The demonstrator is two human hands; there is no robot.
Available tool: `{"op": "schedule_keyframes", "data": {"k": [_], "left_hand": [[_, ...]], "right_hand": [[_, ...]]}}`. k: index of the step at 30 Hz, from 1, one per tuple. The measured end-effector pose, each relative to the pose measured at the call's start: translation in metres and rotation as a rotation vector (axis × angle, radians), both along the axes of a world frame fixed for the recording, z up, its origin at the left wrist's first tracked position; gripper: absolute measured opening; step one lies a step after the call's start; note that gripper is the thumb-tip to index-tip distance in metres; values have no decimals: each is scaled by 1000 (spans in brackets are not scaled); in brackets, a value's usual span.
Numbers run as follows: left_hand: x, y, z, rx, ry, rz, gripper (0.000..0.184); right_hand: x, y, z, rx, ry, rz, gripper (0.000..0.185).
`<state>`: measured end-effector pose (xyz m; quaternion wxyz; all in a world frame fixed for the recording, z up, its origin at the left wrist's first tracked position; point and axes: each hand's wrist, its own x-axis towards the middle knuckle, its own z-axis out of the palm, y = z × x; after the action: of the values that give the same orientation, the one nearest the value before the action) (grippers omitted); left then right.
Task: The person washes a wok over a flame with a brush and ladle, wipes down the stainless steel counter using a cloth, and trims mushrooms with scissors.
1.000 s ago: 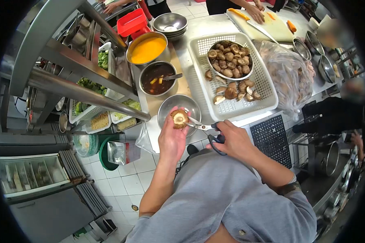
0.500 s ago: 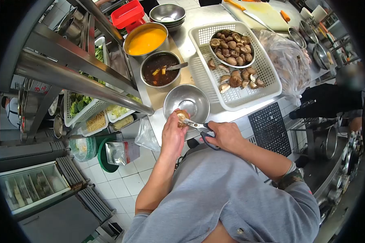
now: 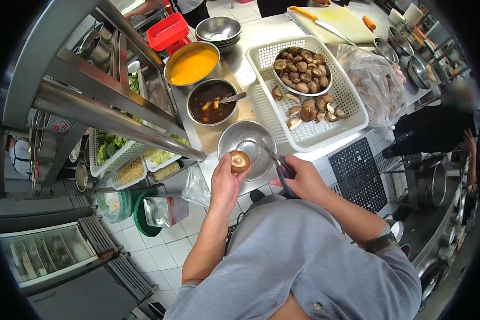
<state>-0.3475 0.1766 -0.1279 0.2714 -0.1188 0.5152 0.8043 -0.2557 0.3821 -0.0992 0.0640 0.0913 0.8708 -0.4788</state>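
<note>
My left hand is closed around a brown shiitake mushroom, its pale underside turned up. In my right hand is a pair of dark-handled scissors; their blades point up over the right side of a steel bowl and stand apart from the mushroom. That bowl sits at the table's near edge, just beyond both hands. Beyond it on the right, a white perforated basket holds a metal bowl full of shiitake mushrooms. More whole and cut mushrooms lie loose in the basket.
Left of the basket stand a pot of dark sauce with a spoon and a pot of orange liquid. A clear plastic bag is at the right. A knife rests on a cutting board. Metal shelf rails border the left.
The scissors have drawn away from the mushroom to the right and now point upward. The mushroom has turned so its round underside shows. The view has shifted slightly.
</note>
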Motion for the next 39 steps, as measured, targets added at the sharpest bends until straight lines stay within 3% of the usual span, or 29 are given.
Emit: {"op": "schedule_keyframes", "data": {"k": [3,12,15,19,25,28,30,34,35,39], "left_hand": [[8,5,1,28,21,-23,42],[12,1,6,-195,143,-119,40],[10,-11,13,-189,134,92,38],[10,-20,14,13,116,247,40],[25,3,19,66,200,162,43],[27,4,18,-17,225,97,43],[28,1,11,-51,209,80,42],[23,-11,2,4,194,282,40],[20,-17,-1,-5,186,317,39],[12,-31,-4,-50,217,409,38]], "right_hand": [[-26,-22,1,-75,250,-98,37],[-66,-36,3,-43,191,-26,23],[-74,-28,7,23,103,3,22],[-70,-39,9,-7,194,47,22],[-75,-67,21,-32,300,61,20],[-75,-65,21,-111,209,58,18],[-75,-62,-3,-309,177,31,16],[-72,-48,4,-478,144,-55,15],[-75,-41,12,-133,128,-28,16],[-79,-38,-6,174,273,22,18]]}}
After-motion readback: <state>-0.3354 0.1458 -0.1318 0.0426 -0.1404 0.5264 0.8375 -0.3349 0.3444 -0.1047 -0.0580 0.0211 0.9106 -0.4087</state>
